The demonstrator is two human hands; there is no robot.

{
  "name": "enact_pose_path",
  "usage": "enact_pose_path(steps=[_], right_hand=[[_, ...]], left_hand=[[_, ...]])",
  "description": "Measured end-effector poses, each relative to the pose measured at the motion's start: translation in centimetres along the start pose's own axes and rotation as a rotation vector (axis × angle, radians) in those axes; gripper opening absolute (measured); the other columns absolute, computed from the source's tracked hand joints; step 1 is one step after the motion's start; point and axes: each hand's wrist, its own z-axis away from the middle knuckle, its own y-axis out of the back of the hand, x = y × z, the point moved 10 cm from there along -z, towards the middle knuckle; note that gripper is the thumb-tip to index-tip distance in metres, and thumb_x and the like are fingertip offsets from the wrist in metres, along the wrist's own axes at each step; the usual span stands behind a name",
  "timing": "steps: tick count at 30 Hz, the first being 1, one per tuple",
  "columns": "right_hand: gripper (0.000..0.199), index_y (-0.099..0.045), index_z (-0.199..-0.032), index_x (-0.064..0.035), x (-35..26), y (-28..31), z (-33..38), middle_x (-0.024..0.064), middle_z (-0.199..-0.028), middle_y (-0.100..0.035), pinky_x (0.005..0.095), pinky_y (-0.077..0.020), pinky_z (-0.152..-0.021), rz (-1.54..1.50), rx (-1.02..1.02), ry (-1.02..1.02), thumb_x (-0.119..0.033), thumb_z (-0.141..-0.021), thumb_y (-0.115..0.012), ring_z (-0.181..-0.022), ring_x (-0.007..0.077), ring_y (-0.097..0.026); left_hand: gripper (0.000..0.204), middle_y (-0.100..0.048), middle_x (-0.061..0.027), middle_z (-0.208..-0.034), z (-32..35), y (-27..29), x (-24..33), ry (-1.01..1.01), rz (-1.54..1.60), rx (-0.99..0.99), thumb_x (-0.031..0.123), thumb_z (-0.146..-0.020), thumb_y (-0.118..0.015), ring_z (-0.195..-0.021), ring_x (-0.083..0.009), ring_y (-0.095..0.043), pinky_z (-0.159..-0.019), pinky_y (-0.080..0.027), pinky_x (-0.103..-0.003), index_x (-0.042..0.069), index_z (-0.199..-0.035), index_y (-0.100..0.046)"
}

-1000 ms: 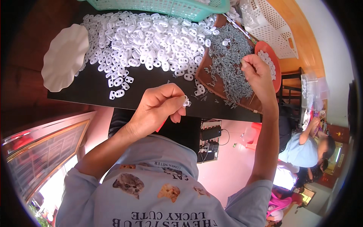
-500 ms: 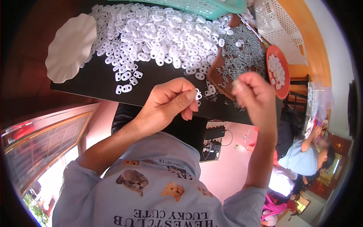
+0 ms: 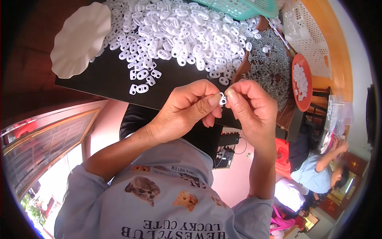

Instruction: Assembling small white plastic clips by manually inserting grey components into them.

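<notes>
Between the thumb and forefinger of my left hand [image 3: 189, 105], a small white plastic two-hole piece [image 3: 223, 100] is pinched over the table's front edge. Closed fingertips of my right hand [image 3: 252, 107] meet it from the right; what they hold, if anything, is too small to make out. Beyond my hands spreads a heap of white two-hole oval plastic pieces [image 3: 175, 30], with several lying loose at its near left side. Small grey metal parts [image 3: 268, 63] fill a brown tray to the right, beyond my right hand.
A scalloped cream plate [image 3: 81, 40] stands left of the heap on the dark table [image 3: 95, 79]. Far off is a green basket [image 3: 242, 8]. To the right are an orange-red dish [image 3: 302, 101] of white pieces and a white perforated basket [image 3: 312, 44]. Another person [image 3: 314, 171] sits at far right.
My right hand has come left and down from beside the metal parts to meet the white piece in my left hand. The view has shifted slightly.
</notes>
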Motion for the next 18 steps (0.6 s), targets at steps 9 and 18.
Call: enact_pose_path(steps=[9, 18], right_hand=[[0.014, -0.059, -0.093, 0.0008, 0.23, -0.05, -0.14, -0.0009, -0.076, -0.057, 0.0180, -0.0389, -0.058, 0.026, 0.040, 0.030, -0.013, -0.094, -0.059, -0.066, 0.0023, -0.048], [0.013, -0.056, -0.090, -0.0004, 0.15, 0.26, 0.04, -0.0014, -0.073, -0.054, 0.0182, -0.0371, -0.056, 0.098, 0.081, 0.054, -0.013, -0.094, -0.058, -0.063, 0.0026, -0.045]], left_hand=[[0.019, -0.061, -0.0036, -0.082, 0.01, -0.13, -0.11, 0.000, 0.030, -0.012, 0.021, -0.100, -0.049, -0.066, -0.0081, -0.056, -0.062, -0.046, -0.021, 0.002, -0.099, -0.055], [0.018, -0.060, -0.0027, -0.081, 0.05, 0.02, -0.16, -0.004, 0.068, 0.005, 0.021, -0.100, -0.049, -0.066, -0.0070, -0.054, -0.060, -0.043, -0.019, 0.003, -0.098, -0.055]])
